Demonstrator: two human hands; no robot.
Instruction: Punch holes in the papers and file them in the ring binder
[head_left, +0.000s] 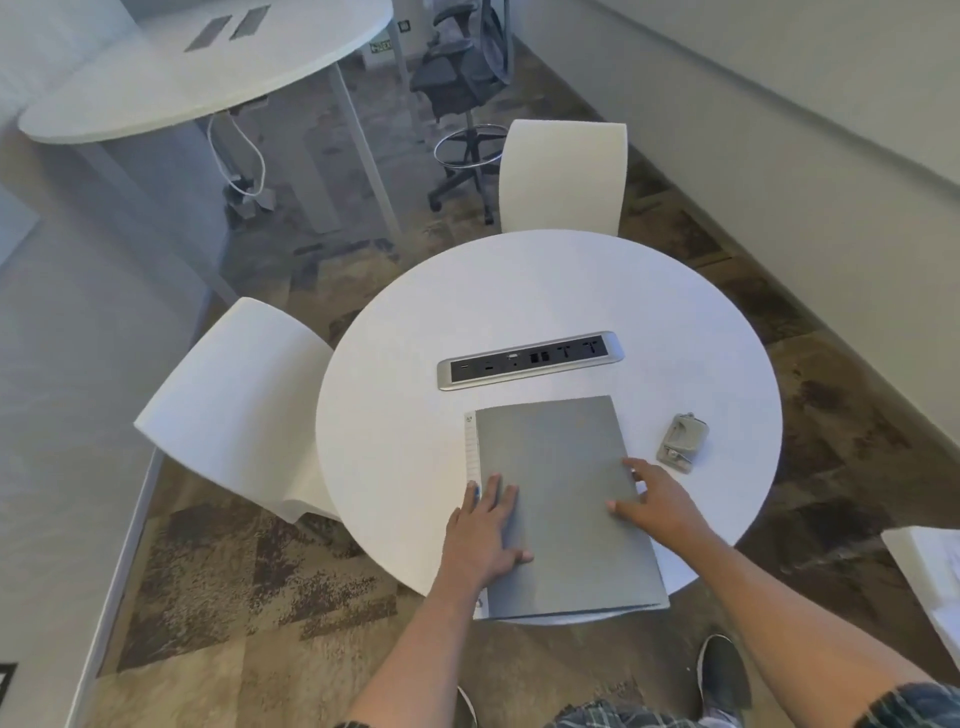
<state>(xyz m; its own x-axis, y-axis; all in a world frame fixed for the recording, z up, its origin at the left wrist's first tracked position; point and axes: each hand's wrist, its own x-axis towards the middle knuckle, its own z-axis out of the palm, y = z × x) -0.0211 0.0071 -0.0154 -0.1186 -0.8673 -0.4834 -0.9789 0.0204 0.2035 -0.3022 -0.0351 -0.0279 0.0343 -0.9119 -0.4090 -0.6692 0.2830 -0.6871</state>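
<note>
- Bench (395, 415) first: round, white, pretty much fills the middle of the shot, and everything for the job sits on the near half of it.
- White chairs around it, one (234, 410) at the left edge and one (563, 176) at the far side. Dark office chair (467, 78) further back next to a second white table (182, 73), patchy brown carpet (249, 582) underneath it all.
- Grey binder (561, 493) is lying flat and closed near the front edge of the bench, its near corner hanging a bit over the rim. Can't see any rings from here.
- Papers (471, 447): only a thin white strip pokes out along the binder's left side, looks like the sheet is lying under the cover.
- Silver power strip (530, 359) is set into the benchtop just past the binder's far edge, not touching it.
- Left hand (480, 530) is flat on the binder's left side, palm down, fingers spread, fingertips right by that paper strip. Just pressing, not gripping anything.
- Right hand (654, 501) is at the binder's right edge, grip loose and spread, thumb on top of the cover and fingers at the edge. Can't tell if they're curled under it.
- Hole punch (681, 441), small and grey, sits on the bench just right of the binder, near the right hand but not touching either one.
</note>
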